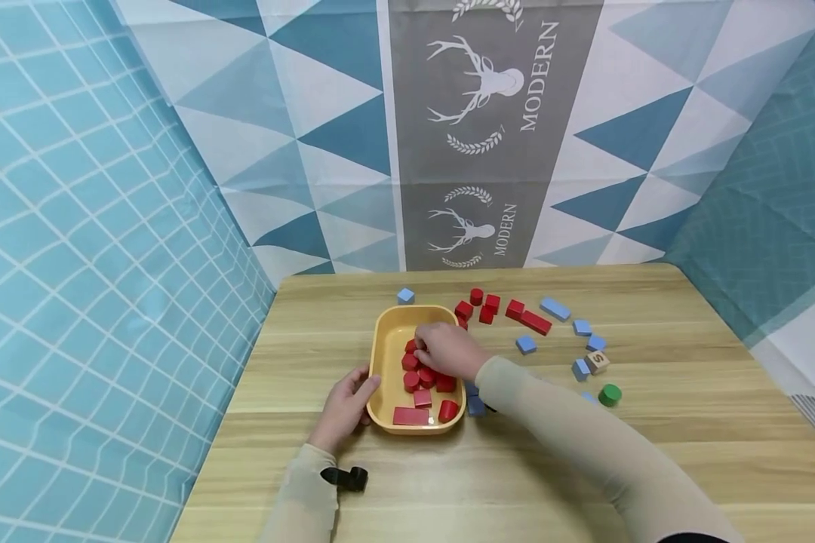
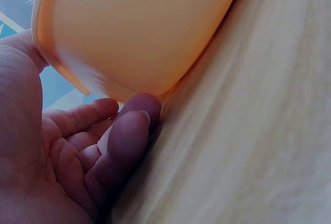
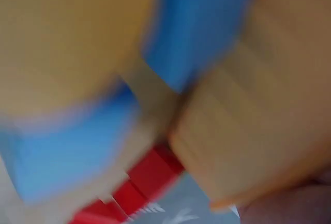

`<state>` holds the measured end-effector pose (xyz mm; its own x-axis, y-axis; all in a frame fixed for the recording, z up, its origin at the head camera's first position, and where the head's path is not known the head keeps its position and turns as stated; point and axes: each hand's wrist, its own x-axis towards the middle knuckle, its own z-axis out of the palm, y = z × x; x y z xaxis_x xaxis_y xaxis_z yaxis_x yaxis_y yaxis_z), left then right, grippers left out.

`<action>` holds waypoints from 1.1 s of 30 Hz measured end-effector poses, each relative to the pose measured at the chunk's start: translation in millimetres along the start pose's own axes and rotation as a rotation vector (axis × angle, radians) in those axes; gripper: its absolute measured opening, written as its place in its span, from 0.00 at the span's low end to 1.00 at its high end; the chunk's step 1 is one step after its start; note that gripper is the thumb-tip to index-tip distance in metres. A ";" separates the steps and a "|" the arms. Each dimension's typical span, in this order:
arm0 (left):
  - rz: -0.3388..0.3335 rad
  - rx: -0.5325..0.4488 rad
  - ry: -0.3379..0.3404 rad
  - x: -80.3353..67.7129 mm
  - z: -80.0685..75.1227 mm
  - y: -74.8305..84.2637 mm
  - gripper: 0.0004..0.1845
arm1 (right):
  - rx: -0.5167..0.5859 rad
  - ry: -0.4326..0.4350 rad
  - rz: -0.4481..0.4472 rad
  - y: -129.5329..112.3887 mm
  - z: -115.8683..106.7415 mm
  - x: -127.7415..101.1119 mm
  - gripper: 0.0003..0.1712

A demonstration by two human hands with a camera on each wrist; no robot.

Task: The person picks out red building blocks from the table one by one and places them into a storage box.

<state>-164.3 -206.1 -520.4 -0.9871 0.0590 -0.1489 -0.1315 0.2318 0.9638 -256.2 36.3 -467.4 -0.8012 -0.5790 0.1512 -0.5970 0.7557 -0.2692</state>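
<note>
A yellow tray [image 1: 383, 332] with several red blocks in it stands on the table, among them a flat red block [image 1: 410, 416] and a red cylinder [image 1: 448, 411]. At the tray's left side my left hand [image 1: 345, 403] holds it, thumb over the rim and fingers against the outer wall low down; the left wrist view shows these fingers [image 2: 126, 136] close up. My right hand [image 1: 450, 350] reaches over the right rim into the tray, fingers pointing down, and pinches a red block [image 1: 410, 345] partly covered by its fingertips. The right wrist view is blurred, those fingertips hidden behind the tray wall [image 3: 258, 105].
Red blocks [image 1: 535, 322] lie beyond the tray to the right. Blue blocks [image 1: 526, 345] are scattered farther right, and others [image 1: 475, 405] sit against the tray under my right forearm. A wooden letter cube [image 1: 598, 362] and a green cylinder [image 1: 610, 394] lie at the right.
</note>
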 end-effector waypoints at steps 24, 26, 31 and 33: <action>-0.008 -0.019 0.013 2.1 0.6 -3.4 0.27 | -0.005 0.087 0.026 3.5 18.9 -1.7 0.07; -0.010 -0.016 0.013 2.3 0.3 -3.8 0.27 | 0.061 0.110 0.029 6.1 15.1 -3.8 0.06; -0.007 -0.010 0.001 3.1 -0.1 -2.9 0.27 | 0.141 0.188 0.116 28.0 -9.2 -13.9 0.11; -0.007 -0.007 -0.003 3.3 -0.5 -2.0 0.27 | 0.156 0.205 0.196 45.9 -22.9 -19.6 0.13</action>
<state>-167.3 -206.8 -522.8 -0.9859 0.0599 -0.1565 -0.1394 0.2253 0.9643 -268.9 89.4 -461.0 -0.9015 -0.3414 0.2661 -0.4295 0.7816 -0.4523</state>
